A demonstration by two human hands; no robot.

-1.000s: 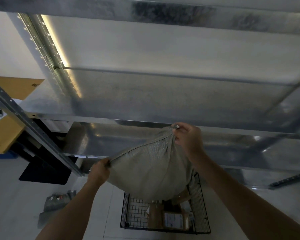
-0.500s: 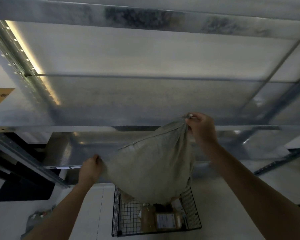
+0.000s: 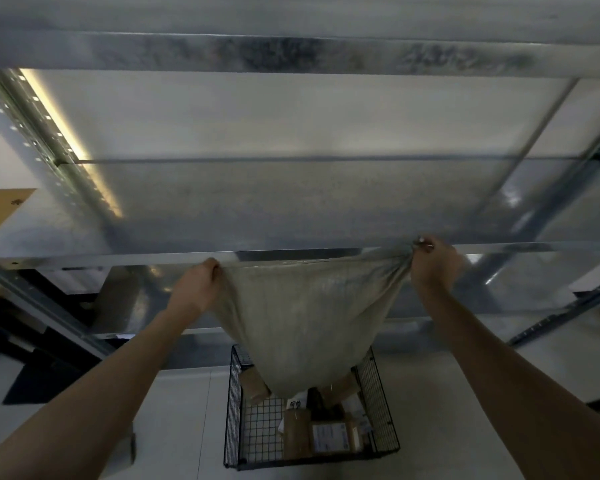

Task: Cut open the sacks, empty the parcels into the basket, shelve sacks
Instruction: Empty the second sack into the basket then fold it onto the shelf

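Observation:
A grey woven sack point(image 3: 309, 317) hangs limp between both hands, stretched wide at the top and tapering to a point below. My left hand point(image 3: 196, 289) grips its left upper corner. My right hand point(image 3: 433, 263) grips the right upper corner, with a small metal object at the fingertips that I cannot make out. Both hands are up at the front edge of a metal shelf point(image 3: 118, 259). Directly under the sack stands a black wire basket point(image 3: 236, 427) on the floor, holding several brown parcels point(image 3: 326, 436) with white labels.
The galvanised shelving unit fills the upper view, with a perforated upright point(image 3: 45, 133) on the left and a diagonal brace point(image 3: 565, 317) on the right. A brown cardboard piece point(image 3: 0, 209) sits at the far left. A dark mat point(image 3: 35, 386) lies on the pale floor.
My left hand has lifted its corner of the sack to shelf-edge height and both hands have moved apart, spreading the sack top wide. The view has shifted so the basket sits lower centre.

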